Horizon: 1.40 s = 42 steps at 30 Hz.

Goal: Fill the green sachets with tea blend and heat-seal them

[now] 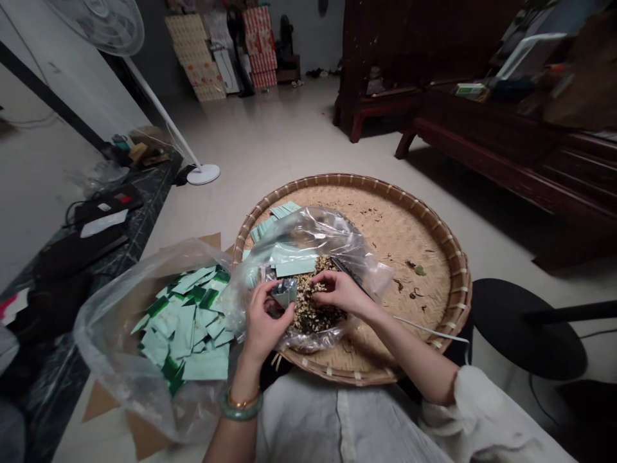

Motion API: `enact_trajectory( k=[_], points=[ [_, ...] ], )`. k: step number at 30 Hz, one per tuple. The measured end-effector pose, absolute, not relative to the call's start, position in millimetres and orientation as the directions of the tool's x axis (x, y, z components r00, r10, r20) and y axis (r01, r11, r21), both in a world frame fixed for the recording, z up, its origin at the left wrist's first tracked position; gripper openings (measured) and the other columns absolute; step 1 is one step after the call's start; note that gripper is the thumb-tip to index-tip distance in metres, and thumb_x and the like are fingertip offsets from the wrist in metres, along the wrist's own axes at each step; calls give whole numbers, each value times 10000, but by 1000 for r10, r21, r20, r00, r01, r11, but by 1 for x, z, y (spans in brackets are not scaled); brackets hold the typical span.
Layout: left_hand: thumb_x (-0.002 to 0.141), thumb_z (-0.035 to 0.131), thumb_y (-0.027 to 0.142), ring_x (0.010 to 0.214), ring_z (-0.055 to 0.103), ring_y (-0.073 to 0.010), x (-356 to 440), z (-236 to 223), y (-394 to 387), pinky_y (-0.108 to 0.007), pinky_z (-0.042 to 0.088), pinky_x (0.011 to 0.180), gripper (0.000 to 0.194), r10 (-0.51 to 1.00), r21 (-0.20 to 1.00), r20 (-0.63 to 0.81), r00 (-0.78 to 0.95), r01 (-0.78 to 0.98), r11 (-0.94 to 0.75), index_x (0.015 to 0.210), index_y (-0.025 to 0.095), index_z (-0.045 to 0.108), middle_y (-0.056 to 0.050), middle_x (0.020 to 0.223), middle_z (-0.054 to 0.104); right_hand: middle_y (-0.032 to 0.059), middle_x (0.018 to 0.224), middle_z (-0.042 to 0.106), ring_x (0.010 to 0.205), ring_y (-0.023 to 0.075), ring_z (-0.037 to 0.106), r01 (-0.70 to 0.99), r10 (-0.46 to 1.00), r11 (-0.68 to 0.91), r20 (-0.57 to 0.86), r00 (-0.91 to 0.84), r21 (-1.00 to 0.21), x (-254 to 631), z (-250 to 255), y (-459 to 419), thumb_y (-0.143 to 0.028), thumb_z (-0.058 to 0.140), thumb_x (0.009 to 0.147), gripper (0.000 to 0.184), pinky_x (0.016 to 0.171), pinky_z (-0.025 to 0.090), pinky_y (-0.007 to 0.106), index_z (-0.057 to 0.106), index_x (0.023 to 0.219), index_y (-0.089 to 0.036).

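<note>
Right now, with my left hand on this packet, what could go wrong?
The packet in your left hand looks open at the top, so tilting it might spill anything inside. The loose dried mix sits in a clear bag with soft sides, so a tug could scatter some onto the woven tray. A pale cable crosses its rim near your right forearm and might snag.

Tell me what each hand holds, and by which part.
Left hand: packet, pinched by its sides between thumb and fingers. Right hand: at the loose mix; can't tell if it grips any.
</note>
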<state>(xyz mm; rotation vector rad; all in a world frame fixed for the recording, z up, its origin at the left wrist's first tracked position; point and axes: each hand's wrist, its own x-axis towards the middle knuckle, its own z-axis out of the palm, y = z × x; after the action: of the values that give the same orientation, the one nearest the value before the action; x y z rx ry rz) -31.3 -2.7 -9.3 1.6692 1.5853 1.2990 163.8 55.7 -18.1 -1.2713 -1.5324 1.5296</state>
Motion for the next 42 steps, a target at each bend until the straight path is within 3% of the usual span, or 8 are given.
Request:
enact_trajectory(
  k=[4,9,14,21,27,42],
  points=[
    [730,656,201,982,598,-208,-26,-4,-2,-293,555,721,371,937,814,334,-99,532,-233,1089,186,564,-86,1101,570,-28,687,637,573,104,583,126,917,-176,-209,-340,-976,173,3,56,-209,722,632,292,577,494,244,638,905,-148],
    [722,630,139,836,593,-169,-15,6,0,-267,524,633,360,936,752,352,-2,596,-281,1071,193,559,-69,1040,578,25,855,688,672,117,617,145,937,12,-40,-348,-989,186,46,54,-219,707,680,253,612,505,249,653,921,-166],
    [700,615,88,855,578,-168,-3,7,1,-256,511,635,402,932,735,360,35,605,-306,1079,201,545,-50,1020,564,29,904,704,794,152,636,316,902,263,116,-417,-912,184,71,50,-140,668,706,237,696,498,265,678,940,-179],
    [693,620,87,897,571,-186,0,2,0,-273,516,647,424,935,739,351,44,601,-306,1091,202,530,-61,1039,554,23,918,679,774,147,613,547,819,463,101,-565,-698,176,82,47,-55,623,717,278,671,459,241,674,949,-200],
    [684,621,80,905,566,-190,1,1,0,-277,520,652,434,938,751,343,41,588,-300,1088,206,527,-60,1040,548,49,953,636,862,183,609,620,801,501,52,-596,-604,169,84,45,-16,621,726,318,755,456,280,664,986,-194],
    [683,629,85,896,569,-184,1,2,0,-261,521,649,436,937,760,350,24,578,-298,1093,196,530,-61,1041,543,60,992,689,903,184,638,549,797,517,134,-589,-657,167,83,40,-5,535,770,342,800,485,293,675,1027,-182]
  ],
)
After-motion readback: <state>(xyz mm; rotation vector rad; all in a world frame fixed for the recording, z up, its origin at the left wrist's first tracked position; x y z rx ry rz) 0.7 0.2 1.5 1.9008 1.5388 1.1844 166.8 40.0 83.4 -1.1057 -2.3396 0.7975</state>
